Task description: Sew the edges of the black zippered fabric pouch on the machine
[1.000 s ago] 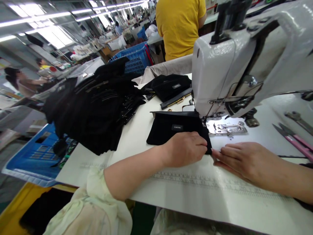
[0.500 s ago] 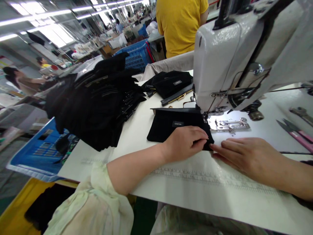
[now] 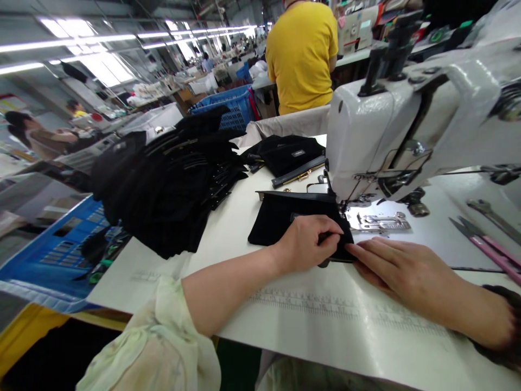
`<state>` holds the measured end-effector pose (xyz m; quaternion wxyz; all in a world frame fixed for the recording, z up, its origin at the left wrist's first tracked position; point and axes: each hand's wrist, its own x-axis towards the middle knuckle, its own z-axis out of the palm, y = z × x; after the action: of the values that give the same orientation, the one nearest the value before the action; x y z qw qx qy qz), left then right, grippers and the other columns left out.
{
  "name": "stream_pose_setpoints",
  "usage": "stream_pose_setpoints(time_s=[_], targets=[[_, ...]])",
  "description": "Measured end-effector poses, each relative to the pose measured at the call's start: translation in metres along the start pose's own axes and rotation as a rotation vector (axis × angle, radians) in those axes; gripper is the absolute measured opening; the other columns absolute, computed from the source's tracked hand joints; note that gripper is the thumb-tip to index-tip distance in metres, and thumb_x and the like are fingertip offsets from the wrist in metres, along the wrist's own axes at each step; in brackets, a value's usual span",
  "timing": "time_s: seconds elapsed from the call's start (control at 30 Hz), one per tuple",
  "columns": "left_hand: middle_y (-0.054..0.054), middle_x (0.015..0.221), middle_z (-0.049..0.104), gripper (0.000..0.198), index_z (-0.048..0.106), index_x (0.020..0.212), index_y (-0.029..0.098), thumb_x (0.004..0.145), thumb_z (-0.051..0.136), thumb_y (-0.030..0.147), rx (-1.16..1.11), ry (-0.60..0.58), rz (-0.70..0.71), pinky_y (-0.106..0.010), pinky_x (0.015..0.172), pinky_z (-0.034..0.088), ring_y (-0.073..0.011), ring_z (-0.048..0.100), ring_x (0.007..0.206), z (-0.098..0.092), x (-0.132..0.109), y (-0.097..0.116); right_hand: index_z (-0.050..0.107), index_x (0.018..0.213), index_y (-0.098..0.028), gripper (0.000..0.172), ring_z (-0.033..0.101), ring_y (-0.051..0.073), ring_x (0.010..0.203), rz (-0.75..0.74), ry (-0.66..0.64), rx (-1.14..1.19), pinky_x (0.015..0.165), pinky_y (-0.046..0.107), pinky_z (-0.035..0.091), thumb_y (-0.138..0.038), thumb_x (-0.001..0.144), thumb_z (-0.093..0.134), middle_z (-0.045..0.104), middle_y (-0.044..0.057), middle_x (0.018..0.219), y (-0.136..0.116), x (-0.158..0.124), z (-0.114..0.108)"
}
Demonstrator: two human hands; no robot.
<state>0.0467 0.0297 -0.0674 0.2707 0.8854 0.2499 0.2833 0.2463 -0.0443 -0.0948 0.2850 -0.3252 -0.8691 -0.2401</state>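
A black fabric pouch piece [image 3: 271,222] lies on the white table, a stiff dark strip along its far edge. Its right side sits beneath the needle area of the white sewing machine [image 3: 358,146]. My left hand [image 3: 307,241] is closed on the piece near its right side, thumb and fingertips pinching the cloth and covering most of its small label. My right hand [image 3: 401,269] lies low on the table, fingers stretched out together, their tips touching the piece's near right corner. Whether cloth is between the right thumb and fingers is hidden.
Black pieces form a large pile [image 3: 171,184] at left, above a blue crate [image 3: 52,244]. Behind the work lie more black pouches [image 3: 285,152] and a zipper strip [image 3: 299,172]. Pink-handled scissors [image 3: 486,244] and a wrench [image 3: 494,214] rest at right. A person in yellow [image 3: 303,57] stands beyond.
The view has tilted up slightly, so things sit lower in it. My left hand has curled more over the label and the near edge shows a bent fold. My right hand stays at the corner.
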Motion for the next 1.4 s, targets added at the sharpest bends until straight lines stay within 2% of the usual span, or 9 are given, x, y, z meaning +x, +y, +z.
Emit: stream_pose_setpoints(time_s=[0.33,0.47,0.63,0.73,0.8,0.9,1.07,1.3,1.4], targets=[[-0.008,0.091,0.074,0.016,0.069,0.086,0.012,0.083,0.053,0.012,-0.052,0.017,0.014,-0.026,0.079,0.057,-0.0158,0.071,0.084,0.000,-0.002,0.000,0.059,0.103,-0.008,0.019,0.064,0.017,0.071,0.018,0.027,0.079,0.066,0.030,0.052,-0.009,0.097,0.041,0.068,0.008,0.082,0.000,-0.003,0.004],[-0.008,0.091,0.073,0.015,0.069,0.085,0.013,0.083,0.054,0.013,-0.098,0.014,-0.076,-0.026,0.076,0.056,-0.0155,0.069,0.083,-0.001,-0.001,0.001,0.060,0.108,-0.012,0.021,0.063,0.015,0.070,0.085,-0.005,0.141,0.064,0.029,0.051,-0.014,0.098,0.042,0.068,0.007,0.083,0.001,0.001,0.003],[-0.007,0.088,0.072,0.015,0.070,0.086,0.013,0.084,0.055,0.014,-0.110,0.025,-0.222,-0.026,0.070,0.054,-0.0140,0.066,0.075,-0.003,0.003,0.002,0.059,0.105,-0.008,0.016,0.059,0.017,0.065,-0.020,0.023,0.045,0.062,0.032,0.048,-0.014,0.097,0.047,0.067,0.008,0.079,0.004,0.008,0.005],[-0.006,0.083,0.071,0.015,0.069,0.087,0.012,0.085,0.054,0.016,-0.106,0.043,-0.244,-0.026,0.066,0.053,-0.0136,0.064,0.071,-0.003,0.003,0.002,0.058,0.107,-0.006,0.016,0.060,0.017,0.067,-0.031,0.042,-0.001,0.064,0.033,0.049,-0.010,0.095,0.049,0.068,0.009,0.082,0.006,0.006,0.007],[-0.006,0.083,0.071,0.015,0.068,0.087,0.012,0.085,0.053,0.016,-0.090,0.051,-0.189,-0.026,0.065,0.052,-0.0133,0.063,0.069,-0.001,0.001,0.002,0.059,0.108,-0.008,0.018,0.062,0.017,0.072,0.014,0.052,0.029,0.069,0.032,0.051,-0.011,0.096,0.047,0.069,0.009,0.084,0.007,0.005,0.006],[-0.007,0.089,0.071,0.016,0.066,0.088,0.013,0.082,0.052,0.011,-0.027,0.063,-0.013,-0.027,0.072,0.055,-0.0148,0.066,0.078,0.002,-0.002,0.001,0.062,0.102,-0.012,0.020,0.061,0.017,0.074,0.043,0.062,0.069,0.071,0.031,0.051,-0.013,0.098,0.043,0.067,0.008,0.083,0.007,0.005,0.004],[-0.009,0.100,0.073,0.016,0.067,0.094,0.014,0.088,0.052,0.014,0.155,-0.020,0.202,-0.032,0.087,0.056,-0.0172,0.068,0.094,0.007,-0.005,0.000,0.062,0.074,-0.016,0.033,0.052,0.014,0.059,0.030,0.036,0.058,0.057,0.028,0.042,-0.009,0.098,0.040,0.057,0.002,0.066,0.002,0.011,-0.001],[-0.010,0.100,0.075,0.021,0.071,0.094,0.013,0.093,0.051,0.017,0.261,-0.150,0.242,-0.032,0.087,0.058,-0.0169,0.068,0.095,0.008,-0.004,-0.001,0.063,0.071,-0.015,0.045,0.051,0.011,0.052,0.118,0.033,0.163,0.049,0.026,0.038,-0.013,0.102,0.031,0.057,0.002,0.063,-0.006,0.008,0.007],[-0.010,0.099,0.075,0.021,0.071,0.095,0.012,0.093,0.051,0.015,0.291,-0.202,0.256,-0.030,0.088,0.057,-0.0166,0.068,0.095,0.007,-0.004,-0.001,0.062,0.070,-0.016,0.045,0.050,0.010,0.049,0.115,-0.019,0.193,0.048,0.026,0.036,-0.012,0.102,0.031,0.056,0.001,0.061,-0.005,0.005,0.005]])
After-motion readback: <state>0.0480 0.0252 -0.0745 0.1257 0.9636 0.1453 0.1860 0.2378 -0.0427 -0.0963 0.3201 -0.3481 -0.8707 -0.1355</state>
